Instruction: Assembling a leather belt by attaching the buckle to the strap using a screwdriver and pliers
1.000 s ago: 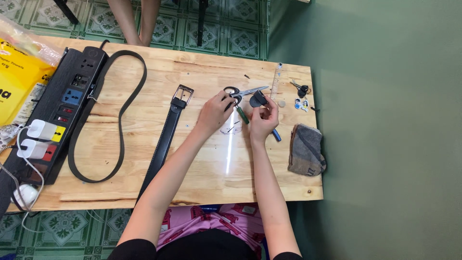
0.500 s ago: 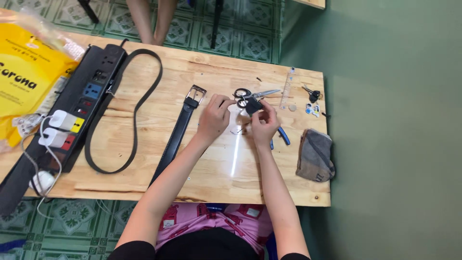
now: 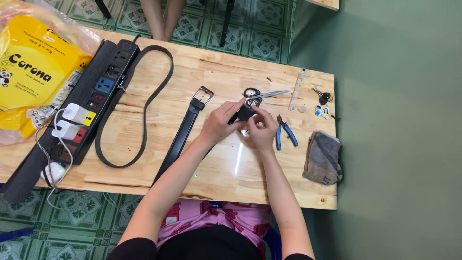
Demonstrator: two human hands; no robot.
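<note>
Both your hands, left hand [image 3: 219, 123] and right hand [image 3: 262, 129], have fingers pinching the black belt end [image 3: 245, 113] above the desk [image 3: 216, 72], near its far edge beside the scissors [image 3: 262, 94]

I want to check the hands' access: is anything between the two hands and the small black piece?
Nothing visible is. The left hand and right hand both already touch the small black piece, above the wooden table. Scissors and blue pliers lie beside them.

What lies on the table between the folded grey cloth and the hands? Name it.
In the head view, blue-handled pliers lie on the wooden table between the grey cloth and the right hand; otherwise bare wood.
</note>
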